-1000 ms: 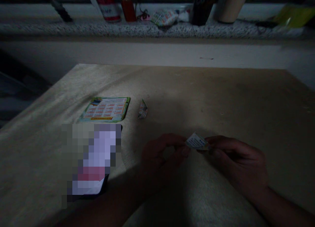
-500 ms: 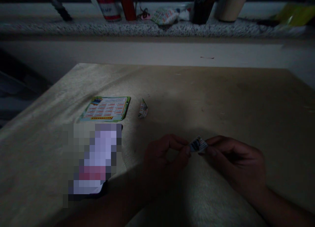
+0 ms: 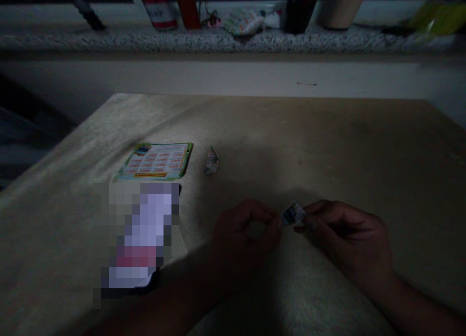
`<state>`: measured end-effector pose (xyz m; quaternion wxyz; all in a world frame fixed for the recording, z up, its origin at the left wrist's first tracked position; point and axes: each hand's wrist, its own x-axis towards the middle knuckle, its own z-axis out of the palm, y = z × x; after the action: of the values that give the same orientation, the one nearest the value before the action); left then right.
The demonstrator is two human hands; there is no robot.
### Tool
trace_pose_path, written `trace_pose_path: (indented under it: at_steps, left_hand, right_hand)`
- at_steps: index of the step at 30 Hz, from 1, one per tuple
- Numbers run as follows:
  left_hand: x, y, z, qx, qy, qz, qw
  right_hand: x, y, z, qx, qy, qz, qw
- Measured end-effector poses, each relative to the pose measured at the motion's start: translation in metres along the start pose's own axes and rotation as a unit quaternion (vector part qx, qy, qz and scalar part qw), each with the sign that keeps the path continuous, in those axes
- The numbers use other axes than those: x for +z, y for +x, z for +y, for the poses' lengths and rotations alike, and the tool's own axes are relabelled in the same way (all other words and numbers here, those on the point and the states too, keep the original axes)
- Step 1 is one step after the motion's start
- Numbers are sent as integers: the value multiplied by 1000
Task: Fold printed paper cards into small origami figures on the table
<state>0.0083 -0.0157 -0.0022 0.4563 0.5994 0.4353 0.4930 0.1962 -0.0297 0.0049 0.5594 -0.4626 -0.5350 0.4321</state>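
Between my two hands is a small folded piece of printed paper (image 3: 293,214), dark blue on one side and white with print on the other. My left hand (image 3: 248,229) pinches its left corner between thumb and forefinger. At its right corner, my right hand (image 3: 347,236) grips it the same way. The paper is held above the table, and its underside is hidden. Farther off to the left lies another folded paper piece (image 3: 211,161), pointed at the top. Beside that rests a stack of printed cards (image 3: 158,160) with a calendar-like grid.
A phone (image 3: 145,234) with a blurred-out screen lies left of my hands on the pale table (image 3: 349,132). On the speckled sill (image 3: 127,41) stand a red can (image 3: 156,8), a red bottle (image 3: 189,10), a dark bottle (image 3: 300,10) and a crumpled wrapper (image 3: 243,23).
The folded paper has tilted slightly between my fingers, showing more of its face. My hands have barely moved, and the things on the table lie as before.
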Motion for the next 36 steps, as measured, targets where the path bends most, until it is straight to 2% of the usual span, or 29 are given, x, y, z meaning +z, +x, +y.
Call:
trace_pose_path:
  at_steps: [5,11,15,18,20,23,27,30,32,34,35,36]
  left_hand:
    - [-1,0,1,31,31,18,999]
    - [-7,5,-1,129,87,-125,980]
    - [-11,7,0,133,98,-169,972]
    - [-13,9,3,141,111,-187,966]
    - [-13,11,3,164,124,-187,961]
    - [-12,15,-2,199,140,-173,954]
    - [-10,19,-6,225,156,-136,952]
    - [-10,18,-3,226,159,-137,951]
    - [-11,16,0,217,160,-143,952]
    - [-12,15,4,209,153,-151,954]
    - [-13,14,6,207,147,-152,955]
    - [-14,14,8,203,144,-151,957]
  right_hand:
    - [-1,-1,1,13,0,6,1000]
    - [-1,0,0,11,-13,-2,1000]
    - [-2,-1,3,29,-3,-7,1000]
    - [-5,1,5,89,58,-30,994]
    - [-6,3,5,146,125,-41,981]
    - [-5,7,1,239,220,-54,944]
    - [-5,11,1,355,317,-85,875]
    - [-9,11,7,422,369,-120,819]
    - [-13,11,11,449,384,-140,795]
    - [-14,11,13,451,382,-162,790]
    - [-15,10,13,439,368,-169,802]
    - [-15,10,12,413,341,-169,828]
